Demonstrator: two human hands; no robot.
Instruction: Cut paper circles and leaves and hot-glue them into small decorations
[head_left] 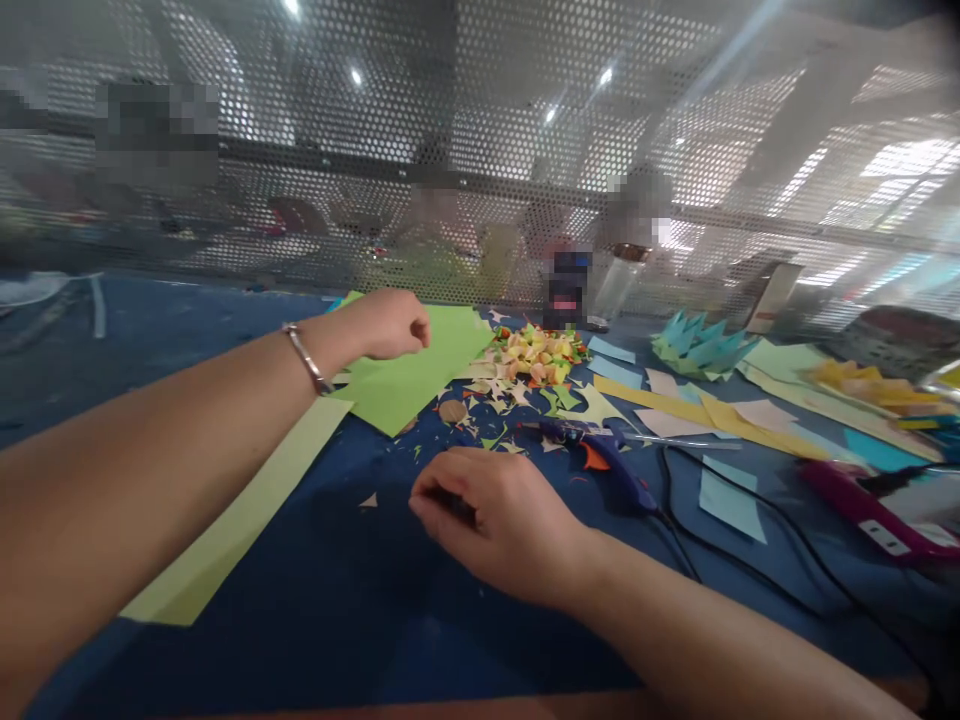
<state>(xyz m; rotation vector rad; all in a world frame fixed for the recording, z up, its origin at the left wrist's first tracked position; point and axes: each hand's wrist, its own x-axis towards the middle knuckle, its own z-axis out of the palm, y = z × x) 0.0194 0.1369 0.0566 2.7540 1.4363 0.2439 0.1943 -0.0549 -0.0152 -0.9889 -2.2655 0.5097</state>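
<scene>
My left hand [391, 323] reaches over a bright green paper sheet [397, 400], its fingers curled into a loose fist. Anything inside that fist is hidden. A silver bracelet [306, 358] circles the left wrist, and a long pale-green paper strip [247, 530] lies partly under the forearm. Nearer to me, my right hand [502, 525] is over the blue table [337, 640], thumb and fingertips brought together around a hollow, with nothing visible between them. Just beyond it are paper scraps [487, 435] and a blue glue gun [611, 460].
Folded yellow and orange paper pieces [540, 352] are heaped at the back. A spiky teal paper piece [697, 345] stands further right. Black cable [765, 490] runs past a magenta power strip [877, 515]. A perforated metal panel [495, 100] borders the table's far side.
</scene>
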